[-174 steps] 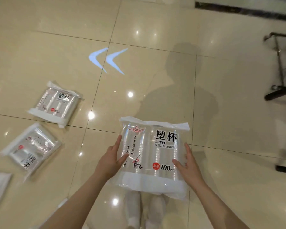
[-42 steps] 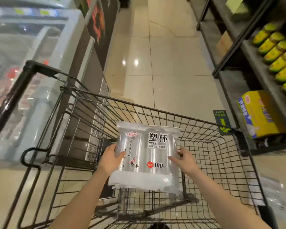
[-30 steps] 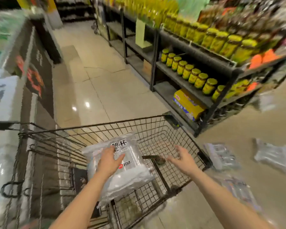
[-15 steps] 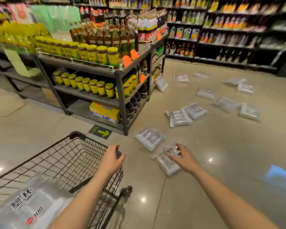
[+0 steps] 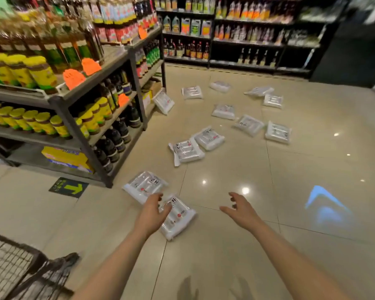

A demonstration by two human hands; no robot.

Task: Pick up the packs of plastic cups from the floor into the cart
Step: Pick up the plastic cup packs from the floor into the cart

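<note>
Packs of plastic cups (image 5: 183,151) lie scattered flat across the tiled floor (image 5: 236,245). Nearest pack (image 5: 178,216) lies beside the shelf unit (image 5: 78,100), long axis running from near right to far left, printed face up. Left hand (image 5: 151,215) is extended in front of this pack, fingers loosely spread, grasping nothing; contact cannot be determined. Right hand (image 5: 241,210) is extended, fingers relaxed and released, empty. Cart (image 5: 20,271) corner stands at lower left.

a supermarket aisle

dark metal shelving (image 5: 108,74) stocked with yellow-capped jars (image 5: 30,122) and what look like sauce bottles (image 5: 115,141), orange price tags (image 5: 74,77), a wire cart (image 5: 13,271), a glossy tiled floor (image 5: 225,245).
</note>
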